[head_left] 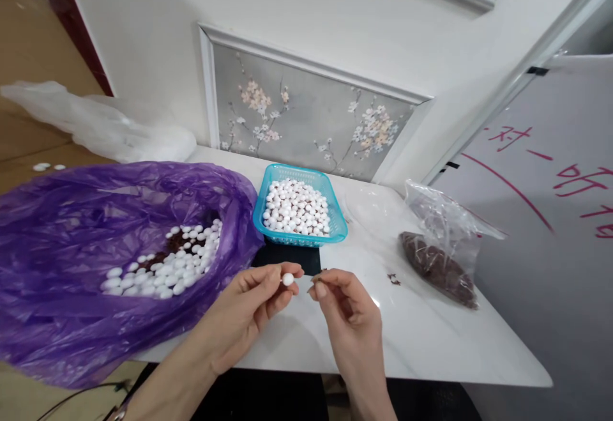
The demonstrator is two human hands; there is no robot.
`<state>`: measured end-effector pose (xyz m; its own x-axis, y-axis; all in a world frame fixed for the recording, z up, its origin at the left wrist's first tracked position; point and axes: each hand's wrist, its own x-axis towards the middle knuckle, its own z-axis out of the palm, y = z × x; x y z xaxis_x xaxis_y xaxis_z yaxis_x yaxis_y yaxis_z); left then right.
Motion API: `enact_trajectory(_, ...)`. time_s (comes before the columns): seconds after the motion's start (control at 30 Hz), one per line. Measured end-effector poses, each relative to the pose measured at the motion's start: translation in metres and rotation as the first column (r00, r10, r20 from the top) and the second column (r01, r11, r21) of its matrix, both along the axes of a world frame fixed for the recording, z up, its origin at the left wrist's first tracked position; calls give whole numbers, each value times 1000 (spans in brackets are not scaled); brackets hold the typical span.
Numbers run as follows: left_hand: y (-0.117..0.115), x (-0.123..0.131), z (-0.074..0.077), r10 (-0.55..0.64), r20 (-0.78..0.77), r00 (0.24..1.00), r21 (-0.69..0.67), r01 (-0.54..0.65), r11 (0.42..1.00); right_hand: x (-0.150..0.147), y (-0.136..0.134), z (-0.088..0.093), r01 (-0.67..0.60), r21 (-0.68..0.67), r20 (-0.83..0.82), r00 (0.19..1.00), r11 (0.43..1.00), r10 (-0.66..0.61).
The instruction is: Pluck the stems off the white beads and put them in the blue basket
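Observation:
My left hand (261,290) pinches a small, smooth white ball (288,279) between thumb and fingers, above the front of the white table. Just to its right, a short gap away, my right hand (345,296) is closed in a pinch. A tiny dark brownish bit seems to show at its fingertips, too small to name. Behind both hands stands a blue plastic basket (339,234) holding many similar white balls (297,207) with brown bits among them. An open purple plastic bag (62,248) on the left contains more white balls (177,271) and dark brown pieces (178,241).
A clear zip bag (438,261) of small brown pieces lies on the table (431,344) at right, near a few loose brown bits (393,279). Under the basket's front is a black patch (287,259). Translucent plastic (119,130) sits back left; a whiteboard (541,236) borders the right.

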<state>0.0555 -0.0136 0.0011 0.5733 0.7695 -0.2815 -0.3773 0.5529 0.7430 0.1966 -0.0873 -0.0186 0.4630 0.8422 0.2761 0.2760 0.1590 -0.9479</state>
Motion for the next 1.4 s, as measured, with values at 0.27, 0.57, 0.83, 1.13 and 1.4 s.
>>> enact_trajectory(0.27, 1, -7, -22, -10, 76, 997, -61, 14, 998, -11, -3, -5, -211, 24, -323, 924, 977, 207)
enact_trajectory(0.57, 0, -5, -30, -77, 74, 994, -33, 79, 996, -16, 0, -11, -266, 70, -524, 811, 962, 262)
enact_trajectory(0.83, 1, -4, -31, -78, 76, 994, -11, 79, 997, -16, 1, -12, -255, 66, -450, 855, 965, 257)
enact_trajectory(1.13, -1, -3, -30, -66, 46, 997, -5, 66, 998, -18, 3, -11, -276, 33, -448, 855, 961, 261)
enact_trajectory(1.4, -3, -3, -27, -50, 18, 999, 48, 49, 998, -20, 4, -6, -284, 34, -480, 836, 958, 265)
